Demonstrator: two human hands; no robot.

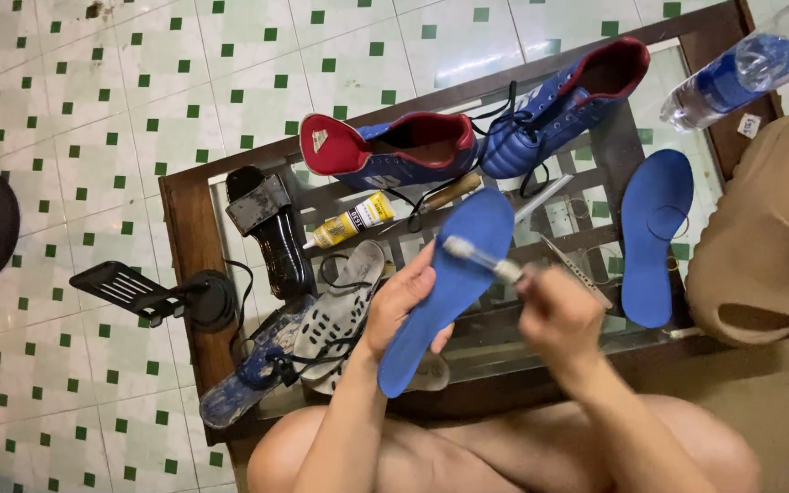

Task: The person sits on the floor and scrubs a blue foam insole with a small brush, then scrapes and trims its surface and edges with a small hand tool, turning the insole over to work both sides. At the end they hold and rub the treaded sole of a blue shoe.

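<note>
Two bare hands work over a low glass-topped table (184, 228) with a dark wooden frame, seen from a head camera looking straight down. The left hand (404, 306) grips a blue insole (454, 274) by its edge, fingers curled around it and thumb on top, holding it tilted above the glass. The right hand (554, 315) is closed around a small white tube (478, 257), blurred, whose far end lies over the upper part of the insole; whether the tip touches the surface cannot be told. A second blue insole (655, 233) lies flat on the glass to the right, well apart from the hands. Two blue football boots with red linings sit at the far side: one boot (394, 151) near the middle, its opening showing a dark bare interior, and another boot (563, 105) to the right, laces loose. A yellow glue tube (351, 222) lies capped just in front of the nearer boot. A black sandal (276, 233) and a grey perforated insole (340, 306) lie to the left. A clear plastic bottle (737, 78) with a blue label rests on its side at the far right corner; its contents cannot be told. A tan foam slide (769, 228) rests against the table's right edge. Green-and-white floor tiles (66, 137) surround the table.
</note>
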